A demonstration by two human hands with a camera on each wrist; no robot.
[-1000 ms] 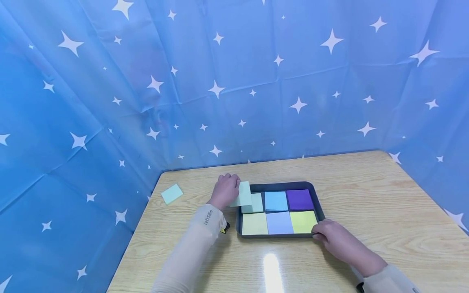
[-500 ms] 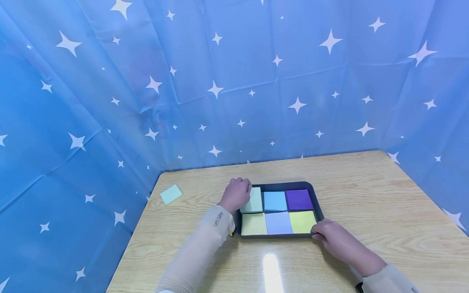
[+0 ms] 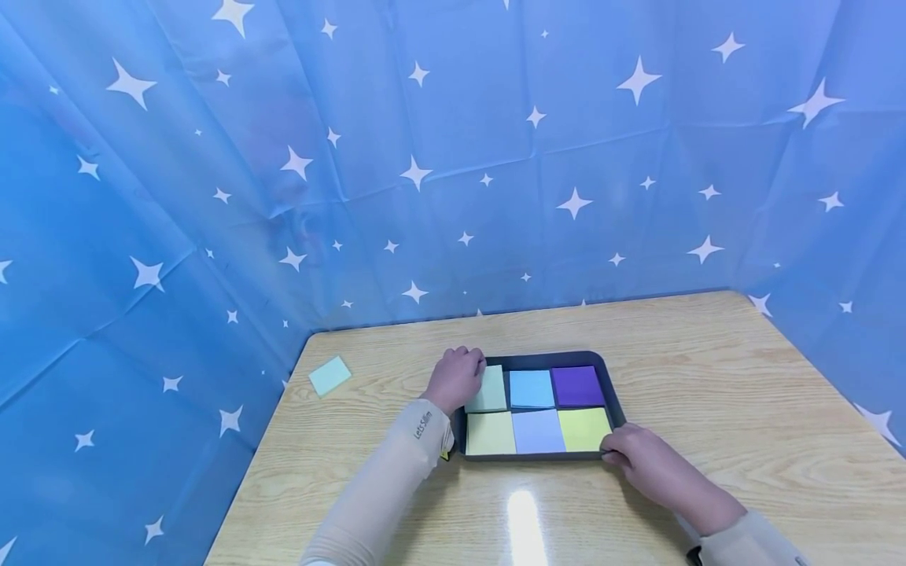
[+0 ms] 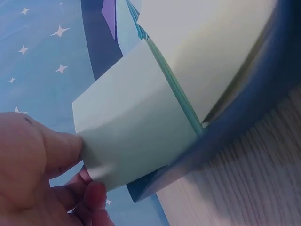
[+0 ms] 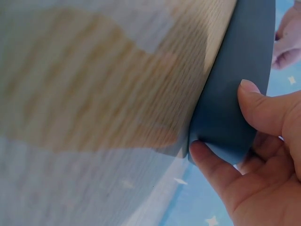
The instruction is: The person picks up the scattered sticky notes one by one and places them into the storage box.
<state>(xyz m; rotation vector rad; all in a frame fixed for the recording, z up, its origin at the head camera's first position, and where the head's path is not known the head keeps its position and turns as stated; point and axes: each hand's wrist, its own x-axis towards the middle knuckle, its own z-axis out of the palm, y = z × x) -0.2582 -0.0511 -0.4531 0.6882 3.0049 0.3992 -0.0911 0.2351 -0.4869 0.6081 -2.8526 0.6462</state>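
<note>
My left hand (image 3: 455, 379) is at the far left corner of a dark tray (image 3: 531, 456). In the left wrist view its thumb and fingers pinch the outer edge of a pale green sticky note (image 4: 127, 122), which lies over the green stack in that corner. My right hand (image 3: 640, 456) grips the tray's near right corner. The right wrist view shows the thumb on the tray wall (image 5: 230, 80) and a fingertip low at the corner. Blue (image 3: 532, 389) and purple notes (image 3: 576, 385) fill the rest of the far row.
Nearer me in the tray are pale yellow (image 3: 491, 434), lavender (image 3: 539, 431) and bright yellow notes (image 3: 584, 430). One mint note (image 3: 330, 376) lies apart at the left of the wooden table (image 3: 708, 369). A blue star-patterned curtain (image 3: 453, 157) hangs behind and at the sides.
My left hand has moved right and brought the pale green note down from over the tray's left edge onto the green stack. My right hand has stayed on the tray corner.
</note>
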